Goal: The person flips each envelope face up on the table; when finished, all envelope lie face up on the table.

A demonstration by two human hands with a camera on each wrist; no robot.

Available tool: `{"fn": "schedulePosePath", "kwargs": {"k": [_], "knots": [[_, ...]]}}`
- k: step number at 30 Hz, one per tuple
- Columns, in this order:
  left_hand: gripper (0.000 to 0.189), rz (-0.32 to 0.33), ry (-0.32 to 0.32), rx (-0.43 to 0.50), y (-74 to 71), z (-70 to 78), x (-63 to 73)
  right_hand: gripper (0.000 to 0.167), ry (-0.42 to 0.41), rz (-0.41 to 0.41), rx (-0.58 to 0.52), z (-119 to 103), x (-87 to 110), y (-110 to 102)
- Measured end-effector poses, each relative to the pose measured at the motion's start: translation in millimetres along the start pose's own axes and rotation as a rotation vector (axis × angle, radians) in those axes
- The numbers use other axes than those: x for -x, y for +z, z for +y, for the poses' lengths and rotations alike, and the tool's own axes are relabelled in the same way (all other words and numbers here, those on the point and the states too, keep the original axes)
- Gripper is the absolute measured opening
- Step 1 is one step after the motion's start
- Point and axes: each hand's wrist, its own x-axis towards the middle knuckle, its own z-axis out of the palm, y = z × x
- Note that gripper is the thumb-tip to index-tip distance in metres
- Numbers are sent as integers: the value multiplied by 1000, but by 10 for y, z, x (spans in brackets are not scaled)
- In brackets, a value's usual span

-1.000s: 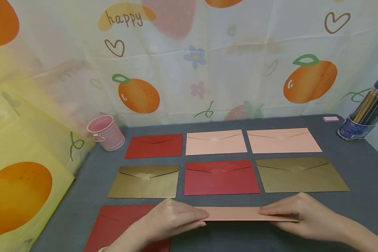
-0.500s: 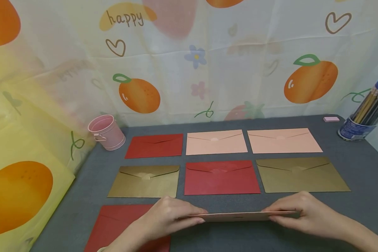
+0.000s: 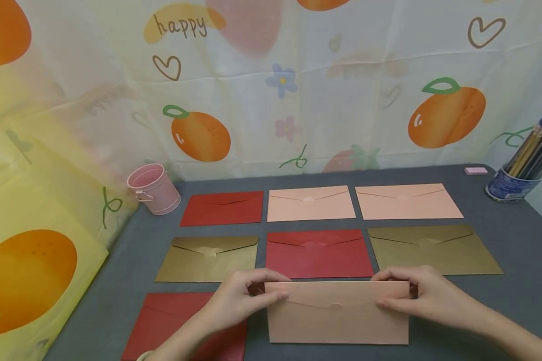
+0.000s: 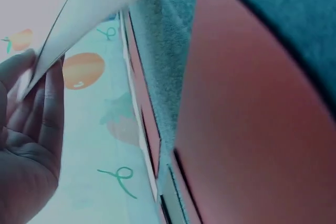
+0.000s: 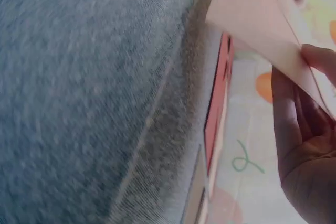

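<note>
A pale pink envelope (image 3: 339, 326) is held up off the table, its flap side facing me and tilted. My left hand (image 3: 239, 296) pinches its upper left corner, thumb in front and fingers behind. At the opposite upper corner, my right hand (image 3: 426, 293) grips it the same way. Both wrist views show the envelope (image 4: 97, 9) between thumb and fingers, raised above the cloth. Beneath my left forearm lies a red envelope (image 3: 162, 321), partly covered by the arm.
Beyond my hands, two rows of envelopes lie flat: a red one (image 3: 221, 209), pink ones (image 3: 311, 208) (image 3: 408, 205), gold ones (image 3: 208, 265) (image 3: 438, 255) and a red one (image 3: 318, 260). A pink bucket (image 3: 155, 193), an eraser (image 3: 476, 171) and a pencil tub (image 3: 512, 185) stand behind.
The held pink envelope has turned from nearly edge-on to showing its flap face. Both hands have risen slightly with it, still pinching its ends. The flat envelopes stay put.
</note>
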Motion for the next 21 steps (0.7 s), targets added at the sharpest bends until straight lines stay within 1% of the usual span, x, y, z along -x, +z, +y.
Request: {"fn": "schedulePosePath", "kwargs": {"k": [2,4,5,7,11,14,16,18,21], "knots": [[21,-24,-100,-2,-2,-11,-4,26,65,-23,-28,19,-12,20],[21,-59,-168,-12,2,-33,-9,26,88,-46,-34,55,-23,47],[22,-75,-188,-20,5,-48,-10,26,90,-56,-29,76,-28,60],[22,-101,-206,-47,13,-75,-11,26,87,-77,-15,112,-38,86],[24,-129,-187,-107,23,-120,-6,25,75,-94,64,160,-53,120],[28,-155,-150,-160,26,-142,3,26,46,-92,188,166,-55,126],[30,-177,-123,-203,28,-150,9,28,35,-98,290,157,-51,123],[31,-195,-99,-264,30,-153,15,32,39,-115,387,141,-46,116],[31,-218,-80,-358,34,-149,21,38,56,-158,484,110,-51,101]]}}
